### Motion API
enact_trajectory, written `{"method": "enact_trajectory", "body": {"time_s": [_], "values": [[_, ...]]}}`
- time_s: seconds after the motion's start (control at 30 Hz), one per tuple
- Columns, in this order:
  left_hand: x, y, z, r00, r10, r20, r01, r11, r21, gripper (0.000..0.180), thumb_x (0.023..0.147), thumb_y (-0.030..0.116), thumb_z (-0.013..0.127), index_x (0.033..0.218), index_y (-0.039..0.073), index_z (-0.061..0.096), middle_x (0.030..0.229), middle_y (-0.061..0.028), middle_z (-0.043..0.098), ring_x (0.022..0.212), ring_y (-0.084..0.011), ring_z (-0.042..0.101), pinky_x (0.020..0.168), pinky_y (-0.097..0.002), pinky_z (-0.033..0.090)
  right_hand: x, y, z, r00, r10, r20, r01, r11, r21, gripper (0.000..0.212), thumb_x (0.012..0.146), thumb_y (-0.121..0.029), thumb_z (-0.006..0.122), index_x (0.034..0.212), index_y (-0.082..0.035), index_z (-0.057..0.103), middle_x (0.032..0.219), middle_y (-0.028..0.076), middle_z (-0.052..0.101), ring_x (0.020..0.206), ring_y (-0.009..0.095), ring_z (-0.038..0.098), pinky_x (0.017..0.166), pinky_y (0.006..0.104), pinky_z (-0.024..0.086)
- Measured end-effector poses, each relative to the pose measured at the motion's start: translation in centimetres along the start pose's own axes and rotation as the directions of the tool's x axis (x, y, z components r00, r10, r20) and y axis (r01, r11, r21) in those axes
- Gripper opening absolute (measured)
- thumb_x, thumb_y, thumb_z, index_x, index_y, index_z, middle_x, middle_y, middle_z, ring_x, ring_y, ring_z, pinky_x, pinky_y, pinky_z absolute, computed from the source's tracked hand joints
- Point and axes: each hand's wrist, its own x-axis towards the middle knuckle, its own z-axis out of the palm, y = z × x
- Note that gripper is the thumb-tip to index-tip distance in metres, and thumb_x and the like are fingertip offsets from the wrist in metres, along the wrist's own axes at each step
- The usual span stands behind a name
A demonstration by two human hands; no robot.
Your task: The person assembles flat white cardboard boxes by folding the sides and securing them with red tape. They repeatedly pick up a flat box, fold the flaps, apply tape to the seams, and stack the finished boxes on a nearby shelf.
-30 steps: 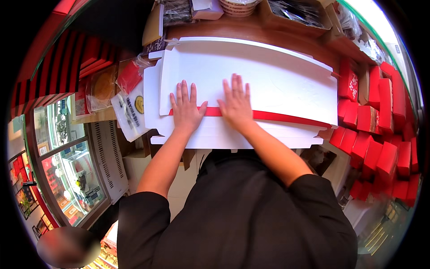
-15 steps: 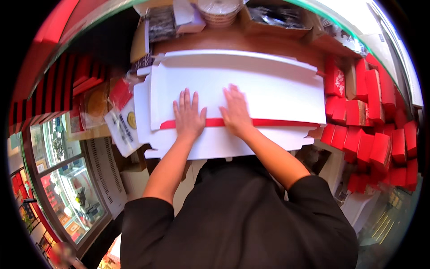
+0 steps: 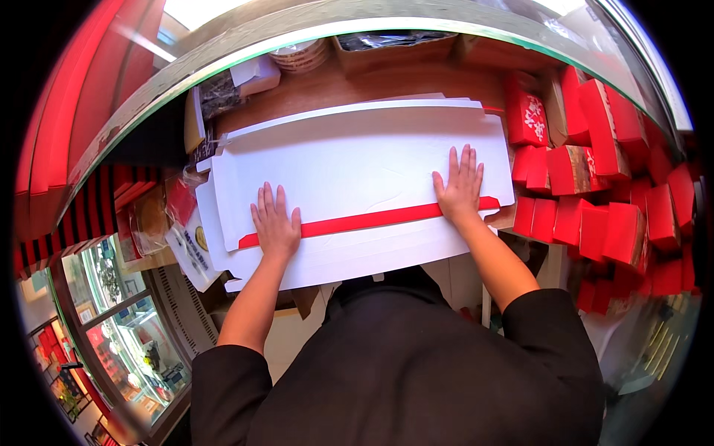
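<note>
A large flat cardboard box blank (image 3: 357,167) lies on the wooden counter with its white side up. Along its near side a red flap (image 3: 372,217) is folded over onto the white. My left hand (image 3: 275,227) presses flat near the left end of that flap, fingers stretched. Toward the right end my right hand (image 3: 460,186) lies palm down, fingers apart, reaching across the fold onto the white face. Under the blank, more white cardboard (image 3: 327,260) sticks out at the near and left edges. Neither hand grips anything.
Many small red boxes (image 3: 625,230) are piled at the right. A glass edge (image 3: 245,59) curves across the far side, with a carton of dark packets (image 3: 394,48) and stacked round containers (image 3: 300,56) beneath it. Plastic-wrapped items (image 3: 186,215) lie at the left.
My hands have spread apart along the red flap, the right one sliding farther right and the left one slightly left. My view has shifted, so the blank appears tilted.
</note>
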Motion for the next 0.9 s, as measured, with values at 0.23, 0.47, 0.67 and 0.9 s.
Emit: {"method": "enact_trajectory", "body": {"time_s": [0.23, 0.47, 0.67, 0.9], "values": [[-0.2, -0.2, 0.2, 1.000, -0.010, -0.004, 0.010, 0.999, -0.039, 0.062, 0.094, 0.034, 0.050, 0.147, 0.009, 0.033, 0.157, -0.0149, 0.022, 0.146, -0.0308, 0.017, 0.118, -0.0506, 0.010, 0.9, 2.1, 1.0, 0.995, 0.097, -0.022, -0.087, 0.952, 0.294, 0.070, 0.090, -0.035, 0.060, 0.145, -0.001, 0.034, 0.151, 0.026, 0.028, 0.142, 0.039, 0.024, 0.116, 0.0507, 0.017], [0.9, -0.6, -0.5, 0.953, -0.137, -0.270, -0.004, 0.885, -0.466, 0.046, 0.090, 0.022, 0.059, 0.131, 0.004, 0.050, 0.144, -0.0181, 0.042, 0.131, -0.0354, 0.039, 0.110, -0.0473, 0.030, 7.9, 16.0, 1.4, 0.818, 0.557, 0.142, -0.544, 0.672, 0.502, 0.074, 0.082, -0.030, 0.064, 0.139, 0.009, 0.037, 0.130, 0.033, 0.052, 0.123, 0.045, 0.050, 0.105, 0.0428, 0.039], [-8.2, 9.2, -7.5, 0.961, 0.043, 0.272, 0.205, 0.545, -0.813, 0.023, 0.095, 0.022, 0.054, 0.091, 0.003, 0.065, 0.077, -0.0103, 0.065, 0.069, -0.0232, 0.063, 0.064, -0.0347, 0.049, 7.7, 15.9, -1.1, 0.828, 0.557, 0.061, -0.515, 0.714, 0.473, 0.057, 0.084, -0.029, 0.062, 0.130, 0.002, 0.053, 0.123, 0.023, 0.061, 0.116, 0.036, 0.057, 0.097, 0.0400, 0.045], [-10.2, 12.1, -3.1, 0.808, 0.082, 0.583, 0.449, -0.725, -0.521, 0.043, 0.097, 0.028, 0.056, 0.135, 0.018, 0.039, 0.125, -0.0088, 0.058, 0.120, -0.0258, 0.056, 0.098, -0.0383, 0.044, 3.0, 13.8, -10.0, 0.876, 0.474, 0.090, -0.196, 0.179, 0.964, 0.029, 0.099, -0.021, 0.053, 0.113, 0.002, 0.061, 0.106, 0.006, 0.065, 0.096, 0.013, 0.059, 0.084, 0.0279, 0.048]]}}
